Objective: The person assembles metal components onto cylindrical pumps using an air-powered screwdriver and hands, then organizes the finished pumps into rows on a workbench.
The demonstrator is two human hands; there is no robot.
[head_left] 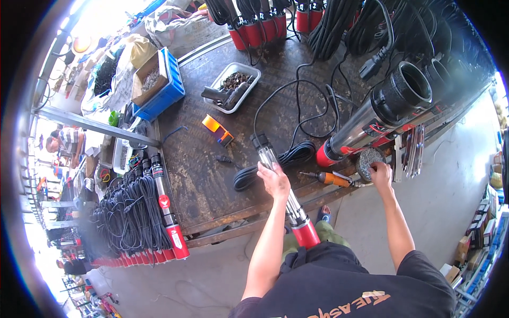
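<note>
My left hand (277,183) is wrapped around the silver barrel of a submersible pump (297,213). The pump leans over the bench edge, its black cable end on the bench side and its red end against my body. A coil of black cable (246,179) lies beside it. At the bench's front edge, my right hand (382,177) has its fingertips bent together at a round holder of small grey pieces (369,159). Whatever those fingers pinch is too small to make out. Between my hands lies an orange power screwdriver (334,179).
Large steel tubes (379,111) lie at the right. A white tray (256,78) of small parts, an orange tape dispenser (217,129) and a blue crate (172,79) are farther left. More cable-wrapped pumps (132,212) stand at left. A wooden bench (196,180) carries loose cables.
</note>
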